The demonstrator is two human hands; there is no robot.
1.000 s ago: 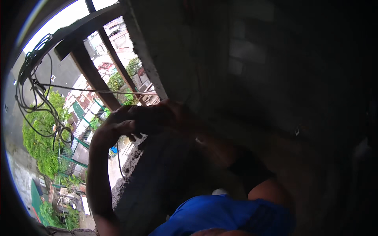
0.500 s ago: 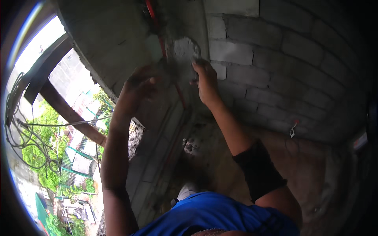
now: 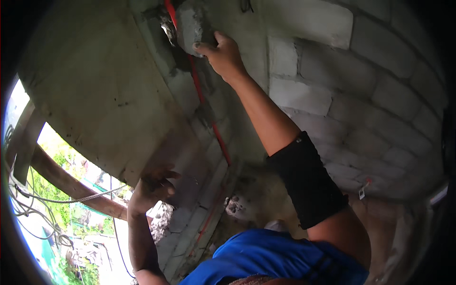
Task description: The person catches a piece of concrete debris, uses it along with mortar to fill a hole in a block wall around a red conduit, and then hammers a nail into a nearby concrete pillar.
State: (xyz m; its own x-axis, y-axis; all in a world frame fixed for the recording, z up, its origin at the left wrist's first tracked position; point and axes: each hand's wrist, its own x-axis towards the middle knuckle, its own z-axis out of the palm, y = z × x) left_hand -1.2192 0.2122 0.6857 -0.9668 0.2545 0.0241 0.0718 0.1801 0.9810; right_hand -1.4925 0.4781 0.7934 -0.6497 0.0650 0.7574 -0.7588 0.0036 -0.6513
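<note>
High up by the wall, my right hand [image 3: 222, 54] grips a grey, slab-like piece [image 3: 192, 26] with a rough, mortar-like face. My thumb lies on its lower edge, and the other fingers are mostly hidden behind it. The piece is beside a red conduit [image 3: 198, 88] running down a channel in the block wall; whether it touches the wall I cannot tell. Lower down at the left, my left hand [image 3: 154, 187] is near the window opening and the smooth grey panel [image 3: 99, 95]. Its dirty fingers are bent and apart, with nothing seen in them.
A grey block wall [image 3: 351, 80] rises at the right, with a small tag-like item [image 3: 362, 192] hanging low on it. At the left, a brown curved frame [image 3: 71, 178] and loose cables [image 3: 35, 209] cross the bright opening. Rubble [image 3: 233, 205] lies below.
My right hand has moved up and left with the grey piece, to the upper red conduit. My left hand has dropped away from it, down toward the opening. The view has shifted.
</note>
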